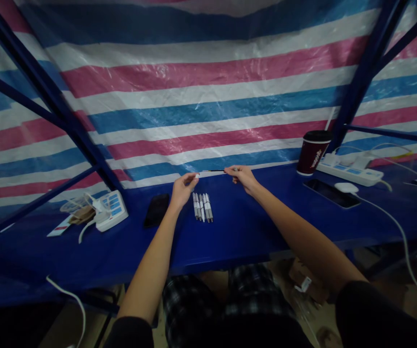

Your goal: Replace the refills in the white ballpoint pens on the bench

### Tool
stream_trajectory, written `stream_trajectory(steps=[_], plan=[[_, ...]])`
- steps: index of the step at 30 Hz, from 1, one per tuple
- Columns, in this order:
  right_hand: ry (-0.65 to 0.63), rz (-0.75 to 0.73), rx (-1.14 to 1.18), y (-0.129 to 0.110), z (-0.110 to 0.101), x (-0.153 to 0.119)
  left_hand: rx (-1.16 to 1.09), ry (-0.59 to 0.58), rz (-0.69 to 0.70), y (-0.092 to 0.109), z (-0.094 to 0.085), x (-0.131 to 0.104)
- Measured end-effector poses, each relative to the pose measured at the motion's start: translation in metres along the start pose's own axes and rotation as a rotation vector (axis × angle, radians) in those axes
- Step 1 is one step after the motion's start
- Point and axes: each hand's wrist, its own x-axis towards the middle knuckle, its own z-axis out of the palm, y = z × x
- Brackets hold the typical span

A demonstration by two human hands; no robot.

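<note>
Between my two hands stretches a slim pen refill [211, 171], pale toward the left and dark toward the right. My left hand [183, 189] pinches its left end, where a small white piece shows at the fingertips. The right end sits in the closed fingers of my right hand [243, 178]. Just below and between the hands, several white and grey pens [203, 208] lie side by side on the blue table [230, 241]. Fine detail at both fingertips is too small to make out.
Left of the pens lies a black phone [156, 210], then a white power strip [112, 211] with plugs. At the right stand a dark lidded cup [313, 152] with a straw, another power strip [349, 169] and a phone [331, 193] with a white charger. A striped sheet [208, 96] hangs behind.
</note>
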Motion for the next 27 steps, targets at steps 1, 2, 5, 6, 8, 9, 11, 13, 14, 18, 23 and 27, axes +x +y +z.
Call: stream_trajectory(steps=[1,2,5,6,8,9,11,13,14,18,23,27], plan=[[0.002,-0.032,-0.033,0.0,0.001,0.0,0.051,-0.009,0.026,-0.001,0.001,0.0],[0.002,-0.055,-0.071,0.0,0.001,0.0,0.085,-0.017,0.041,-0.002,0.002,0.001],[-0.002,-0.084,-0.181,0.001,0.001,0.002,0.142,-0.023,0.058,-0.003,0.003,0.001],[-0.001,-0.084,-0.208,0.002,0.0,0.002,0.156,-0.023,0.064,-0.003,0.003,0.001],[0.005,-0.081,-0.243,0.001,-0.001,0.001,0.183,-0.031,0.076,-0.002,0.003,-0.001],[0.006,-0.082,-0.254,0.001,-0.001,0.0,0.195,-0.037,0.085,-0.001,0.003,-0.001],[-0.003,-0.091,-0.274,-0.001,-0.001,-0.001,0.217,-0.054,0.099,0.0,0.003,-0.003],[-0.018,-0.099,-0.301,-0.003,0.0,-0.002,0.238,-0.07,0.111,0.001,0.004,-0.004],[-0.026,-0.102,-0.316,-0.003,0.001,-0.002,0.245,-0.077,0.116,0.002,0.004,-0.004],[-0.053,-0.152,-0.374,-0.001,0.002,-0.002,0.276,-0.104,0.155,0.004,0.006,-0.006],[-0.194,-0.274,-0.387,0.004,0.012,-0.005,0.362,-0.169,0.211,0.008,0.011,-0.009],[-0.199,-0.226,-0.387,0.01,0.02,-0.007,0.389,-0.207,0.2,0.009,0.014,-0.011]])
